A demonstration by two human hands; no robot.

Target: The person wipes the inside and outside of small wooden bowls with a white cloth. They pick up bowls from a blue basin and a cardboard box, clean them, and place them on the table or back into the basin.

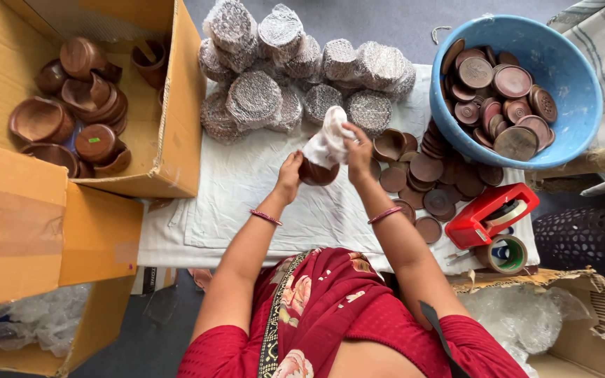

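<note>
Both bare forearms reached forward, bangled wrists close together; the left hand (pixel 290 175) cupped upward while the right hand (pixel 357 148) pinched downward.
</note>
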